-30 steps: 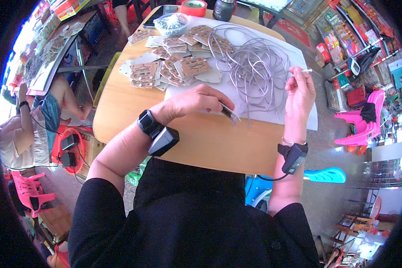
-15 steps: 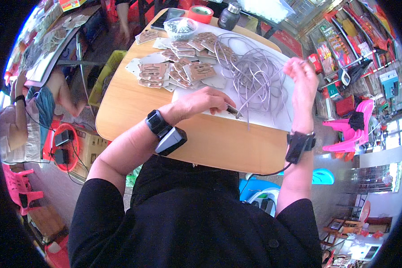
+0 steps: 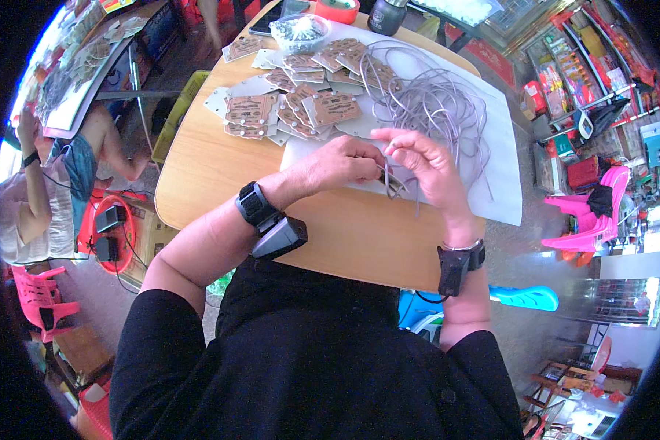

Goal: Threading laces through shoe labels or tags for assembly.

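Observation:
My left hand [image 3: 345, 163] is closed at the near edge of the white sheet, gripping a small flat piece [image 3: 397, 180] mostly hidden by the fingers. A strand of grey cord [image 3: 387, 192] loops down beside that piece. Right beside it, my right hand [image 3: 427, 167] has thumb and forefinger pinched near the top of this strand; the exact contact is hard to see. Beyond my hands lies a loose tangle of grey cord [image 3: 436, 106]. To its left, brown printed cards [image 3: 334, 108] are heaped in overlapping piles.
A clear bowl of small pieces [image 3: 299, 33], red tape roll [image 3: 337, 9] and dark bottle [image 3: 386, 16] stand at the table's [image 3: 198, 158] far side. At left, another person's arm [image 3: 35, 192] shows near a second worktable. A pink chair [image 3: 590, 213] is at right.
My right hand has come down and left from beyond the cord tangle to meet my left hand. The left hand stays near its place. The view has shifted slightly.

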A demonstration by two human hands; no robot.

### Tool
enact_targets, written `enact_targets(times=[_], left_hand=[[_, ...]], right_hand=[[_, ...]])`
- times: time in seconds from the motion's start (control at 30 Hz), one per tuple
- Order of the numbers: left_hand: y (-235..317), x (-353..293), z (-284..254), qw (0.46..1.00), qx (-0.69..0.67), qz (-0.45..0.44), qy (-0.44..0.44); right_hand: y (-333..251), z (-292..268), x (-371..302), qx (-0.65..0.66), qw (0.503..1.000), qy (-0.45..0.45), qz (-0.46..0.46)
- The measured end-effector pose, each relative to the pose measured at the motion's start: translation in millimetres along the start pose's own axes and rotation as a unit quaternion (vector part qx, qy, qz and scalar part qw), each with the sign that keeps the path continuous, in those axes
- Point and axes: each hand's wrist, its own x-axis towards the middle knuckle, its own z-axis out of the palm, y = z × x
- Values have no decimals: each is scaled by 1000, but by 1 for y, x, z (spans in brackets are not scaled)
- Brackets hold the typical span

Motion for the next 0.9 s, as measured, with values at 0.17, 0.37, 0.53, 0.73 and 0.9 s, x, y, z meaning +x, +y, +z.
enact_targets(times=[0.17, 0.37, 0.53, 0.73, 0.9], left_hand=[[-4, 3, 2, 999, -29, -20, 22], [-3, 5, 0, 987, -147, -52, 40], [1, 3, 1, 988, -133, -65, 42], [0, 4, 3, 986, -134, -65, 70], [5, 2, 2, 990, -101, -73, 59]], right_hand=[[10, 2, -6, -69, 998, 11, -7], [8, -12, -9, -33, 996, 18, 83], [5, -13, -9, -77, 988, -1, 131], [4, -12, -8, -121, 992, 3, 34], [5, -9, -7, -103, 992, -2, 72]])
